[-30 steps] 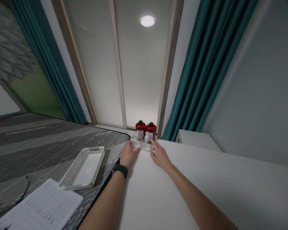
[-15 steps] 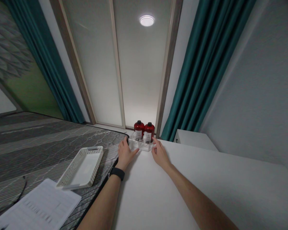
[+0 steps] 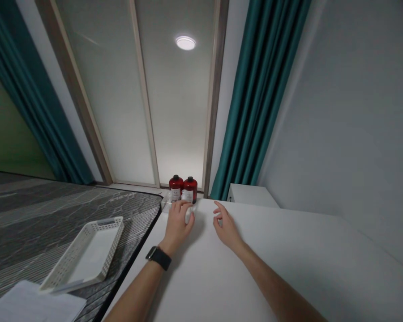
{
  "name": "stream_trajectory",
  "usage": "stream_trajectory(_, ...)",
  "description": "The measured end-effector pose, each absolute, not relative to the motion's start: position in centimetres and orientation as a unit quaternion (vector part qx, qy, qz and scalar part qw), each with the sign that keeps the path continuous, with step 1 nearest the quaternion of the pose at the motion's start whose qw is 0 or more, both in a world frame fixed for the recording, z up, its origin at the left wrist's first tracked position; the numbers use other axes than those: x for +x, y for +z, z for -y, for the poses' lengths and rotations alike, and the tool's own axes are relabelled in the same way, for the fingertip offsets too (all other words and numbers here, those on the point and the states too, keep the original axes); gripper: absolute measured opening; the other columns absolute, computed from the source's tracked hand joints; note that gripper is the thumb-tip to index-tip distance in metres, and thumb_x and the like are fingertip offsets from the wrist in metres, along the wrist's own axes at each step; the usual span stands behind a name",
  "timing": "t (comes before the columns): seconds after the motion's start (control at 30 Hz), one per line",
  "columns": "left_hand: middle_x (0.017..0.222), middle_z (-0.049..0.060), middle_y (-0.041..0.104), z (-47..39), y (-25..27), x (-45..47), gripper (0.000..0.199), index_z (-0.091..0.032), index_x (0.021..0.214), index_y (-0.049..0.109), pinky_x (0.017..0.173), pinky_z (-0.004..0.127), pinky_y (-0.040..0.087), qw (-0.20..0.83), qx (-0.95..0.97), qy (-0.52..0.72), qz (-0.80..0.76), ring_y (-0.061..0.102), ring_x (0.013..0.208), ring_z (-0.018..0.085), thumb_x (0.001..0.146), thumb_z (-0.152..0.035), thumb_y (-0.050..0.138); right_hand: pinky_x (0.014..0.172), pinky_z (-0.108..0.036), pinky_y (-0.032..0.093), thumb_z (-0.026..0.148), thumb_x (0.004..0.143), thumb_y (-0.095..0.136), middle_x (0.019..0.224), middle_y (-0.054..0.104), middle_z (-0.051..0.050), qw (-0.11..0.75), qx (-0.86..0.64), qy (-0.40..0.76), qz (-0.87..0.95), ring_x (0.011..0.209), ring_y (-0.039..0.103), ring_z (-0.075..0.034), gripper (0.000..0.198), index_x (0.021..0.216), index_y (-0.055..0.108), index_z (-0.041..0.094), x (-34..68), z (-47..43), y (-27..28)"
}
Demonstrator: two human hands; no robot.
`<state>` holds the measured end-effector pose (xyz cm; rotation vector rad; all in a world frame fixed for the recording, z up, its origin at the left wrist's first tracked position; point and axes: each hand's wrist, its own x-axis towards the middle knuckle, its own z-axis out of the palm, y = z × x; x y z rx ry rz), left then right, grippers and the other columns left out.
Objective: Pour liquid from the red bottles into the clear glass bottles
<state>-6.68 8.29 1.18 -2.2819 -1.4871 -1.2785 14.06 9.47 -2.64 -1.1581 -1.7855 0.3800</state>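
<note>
red bottles (image 3: 176, 184) near tabletop's (image 3: 282, 250) far left corner
left hand (image 3: 177, 225) at clear tray (image 3: 165, 206), can't tell if pinching; right hand (image 3: 227, 230), fingers spread

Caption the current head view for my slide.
Left hand at the clear box before two red bottles; right hand apart, over the white table.

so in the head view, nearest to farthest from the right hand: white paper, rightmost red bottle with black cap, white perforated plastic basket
1. Rightmost red bottle, ahead-left of the right hand
2. Basket, farther left
3. Paper, lower-left corner
</note>
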Motion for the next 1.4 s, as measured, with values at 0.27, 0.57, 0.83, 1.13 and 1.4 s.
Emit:
stream_trajectory(0.27, 0.11, 0.009, 0.063, -7.2, 2.8, -1.4, 0.02, -0.019, 0.109, 0.061, 0.094, 0.04, 0.047, -0.077, -0.859, -0.278, 0.423, 0.06, 0.105, 0.026, 0.091, -0.021, 0.052, 0.079, -0.031, 0.054, 0.013, 0.088, 0.046, 0.098, 0.068, -0.003, 0.434, -0.503, 0.138, 0.734, 0.076, 0.066, -0.015, 0.043, 0.129, 0.052, 0.023, 18.0, -6.3, -1.2)
stream_trajectory(0.57, 0.112, 0.008, 0.067, -4.9, 0.9, 2.0, 0.022, -0.022, 0.109, 0.063, 0.091, 0.038, 0.047, -0.115, -0.855, -0.228, 0.452, 0.06, 0.106, 0.026, 0.089, -0.02, 0.055, 0.088, -0.041, 0.045, 0.013, 0.086, 0.056, 0.094, 0.07, -0.006, 0.35, -0.596, 0.07, 0.719, 0.095, 0.064, -0.027, 0.032, 0.116, 0.063, 0.021, 20.2, -2.7, -1.3)
stream_trajectory(0.83, 0.111, 0.007, 0.067, -4.6, -1.1, 1.6, 0.018, -0.021, 0.105, 0.063, 0.09, 0.041, 0.044, -0.084, -0.858, -0.208, 0.463, 0.057, 0.107, 0.027, 0.09, -0.019, 0.055, 0.099, -0.042, 0.042, 0.009, 0.085, 0.056, 0.112, 0.066, -0.009, 0.301, -0.582, 0.072, 0.752, 0.111, 0.056, -0.027, 0.034, 0.116, 0.064, 0.022, 20.7, -1.6, -2.4)
stream_trajectory(1.13, 0.111, 0.007, 0.065, -4.6, -1.2, 1.6, 0.016, -0.023, 0.103, 0.064, 0.091, 0.041, 0.043, -0.08, -0.861, -0.195, 0.462, 0.055, 0.108, 0.027, 0.09, -0.022, 0.056, 0.097, -0.043, 0.043, 0.011, 0.085, 0.057, 0.113, 0.065, -0.008, 0.251, -0.575, 0.088, 0.774, 0.11, 0.056, -0.027, 0.036, 0.119, 0.064, 0.023, 21.4, -1.6, -3.1)
stream_trajectory(1.4, 0.11, 0.007, 0.064, -4.9, -1.5, 1.7, 0.016, -0.023, 0.104, 0.063, 0.091, 0.042, 0.042, -0.073, -0.864, -0.187, 0.461, 0.054, 0.108, 0.028, 0.09, -0.021, 0.057, 0.099, -0.042, 0.042, 0.009, 0.085, 0.056, 0.114, 0.065, -0.007, 0.261, -0.58, 0.112, 0.763, 0.111, 0.057, -0.027, 0.037, 0.118, 0.064, 0.024, 21.5, -1.5, -2.5)
